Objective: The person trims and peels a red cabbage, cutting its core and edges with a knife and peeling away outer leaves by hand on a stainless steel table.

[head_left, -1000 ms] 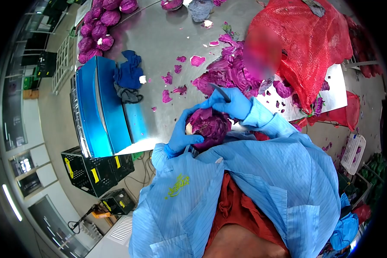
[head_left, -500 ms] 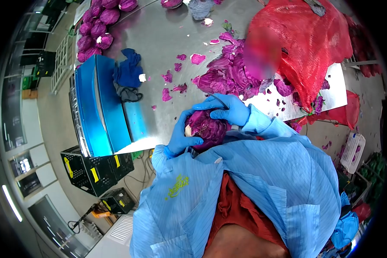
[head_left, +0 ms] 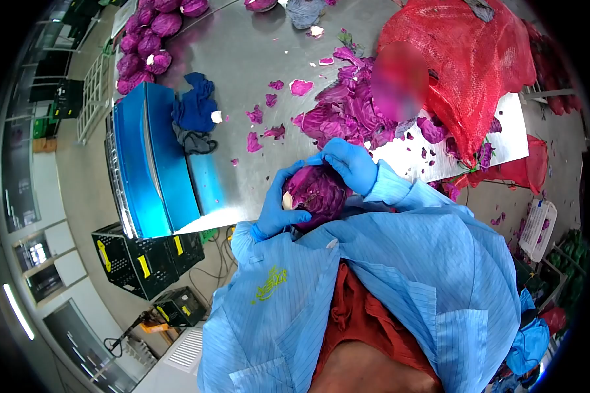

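Note:
A round red cabbage (head_left: 318, 196) rests against the front of my jacket, at the table's near edge, with a pale cut patch on its left side. My left hand (head_left: 275, 206), in a blue glove, wraps around its left side with the thumb across the front. My right hand (head_left: 353, 165), also gloved in blue, is closed at the cabbage's upper right edge. Its fingers are curled inward, and what they hold, if anything, is hidden. Just beyond the hands lies a heap of loose purple cabbage leaves (head_left: 347, 108).
Several whole red cabbages (head_left: 149, 46) are piled at the far left of the metal table (head_left: 242, 52). A blue box (head_left: 157, 157) and dark blue cloth (head_left: 196, 105) sit at the left. A red mesh sack (head_left: 465, 59) covers the right. Black crates (head_left: 144, 262) stand below left.
My right hand has drawn in its fingers, which were spread over the cabbage's top, and a thin dark line by them no longer shows. My left hand and the cabbage stay nearly still.

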The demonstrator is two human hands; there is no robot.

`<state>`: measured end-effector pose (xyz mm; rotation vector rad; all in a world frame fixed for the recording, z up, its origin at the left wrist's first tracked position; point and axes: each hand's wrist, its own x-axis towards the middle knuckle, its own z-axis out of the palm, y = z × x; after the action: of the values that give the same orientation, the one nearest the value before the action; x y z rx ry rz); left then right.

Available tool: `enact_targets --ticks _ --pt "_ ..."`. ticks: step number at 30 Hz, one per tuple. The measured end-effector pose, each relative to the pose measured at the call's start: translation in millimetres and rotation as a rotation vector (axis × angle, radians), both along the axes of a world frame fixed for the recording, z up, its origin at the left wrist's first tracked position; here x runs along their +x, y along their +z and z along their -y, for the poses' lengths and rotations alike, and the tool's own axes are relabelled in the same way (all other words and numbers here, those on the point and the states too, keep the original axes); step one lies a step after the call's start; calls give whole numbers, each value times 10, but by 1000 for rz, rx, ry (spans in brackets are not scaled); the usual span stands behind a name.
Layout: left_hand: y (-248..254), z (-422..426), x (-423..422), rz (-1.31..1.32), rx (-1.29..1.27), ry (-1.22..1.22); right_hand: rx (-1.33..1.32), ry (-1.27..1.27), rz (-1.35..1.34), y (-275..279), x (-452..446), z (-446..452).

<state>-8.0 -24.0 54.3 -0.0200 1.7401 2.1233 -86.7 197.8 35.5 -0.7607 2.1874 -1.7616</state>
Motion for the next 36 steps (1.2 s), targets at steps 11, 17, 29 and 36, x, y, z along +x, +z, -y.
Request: enact_targets --ticks 11,17,29,36 --pt "-114 134 166 -134 -65 94 18 3 -111 286 -155 -91" --pt "-104 161 112 -186 -110 -2 -90 252 -40 239 -78 126" --pt "-1 74 27 -191 -45 -63 -265 248 598 16 -156 67" --pt "7 67 -1 -192 -64 -92 -162 336 549 21 -279 -15"
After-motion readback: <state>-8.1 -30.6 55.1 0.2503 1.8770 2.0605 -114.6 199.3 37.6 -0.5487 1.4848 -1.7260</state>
